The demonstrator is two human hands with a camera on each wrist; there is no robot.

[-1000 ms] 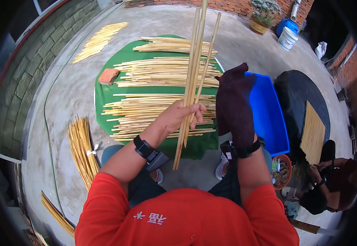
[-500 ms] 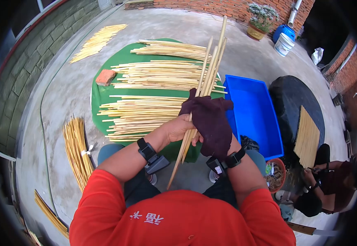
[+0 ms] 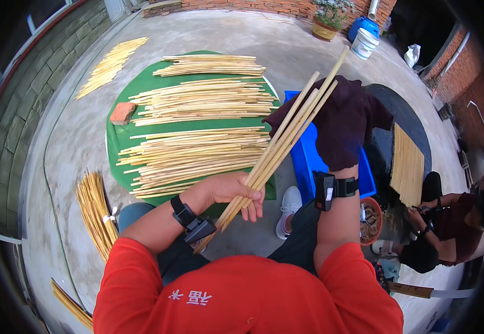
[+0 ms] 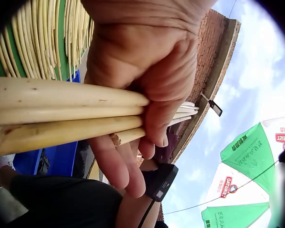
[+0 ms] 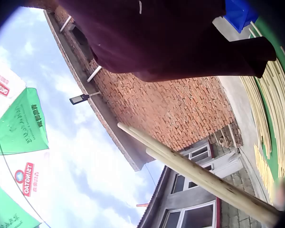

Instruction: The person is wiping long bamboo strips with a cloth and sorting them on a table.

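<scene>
My left hand [image 3: 228, 188] holds several long pale sticks [image 3: 286, 139], thumb across the top and fingers beneath. They slant up to the right in the head view. In the left wrist view their thick near ends [image 4: 52, 111] pass under the palm, and one cut end shows by the fingers. A dark maroon cloth [image 3: 339, 125] drapes over my right hand and hides it, so I cannot tell how its fingers lie. The cloth stands just right of the sticks, apart from them, and overlaps the blue tub [image 3: 304, 167].
Rows of pale sticks [image 3: 203, 100] lie on a green sheet [image 3: 125, 158] with a brick [image 3: 122, 113]. A tied bundle [image 3: 93, 211] lies left. On the right are a basin [image 3: 371, 220], a black round mat [image 3: 420, 117] with sticks, and another person [image 3: 456, 236].
The cloth, wrapped around the sticks half a second ago, has come away to the right and spread out. The left hand keeps hold of the sticks, which now lean further right.
</scene>
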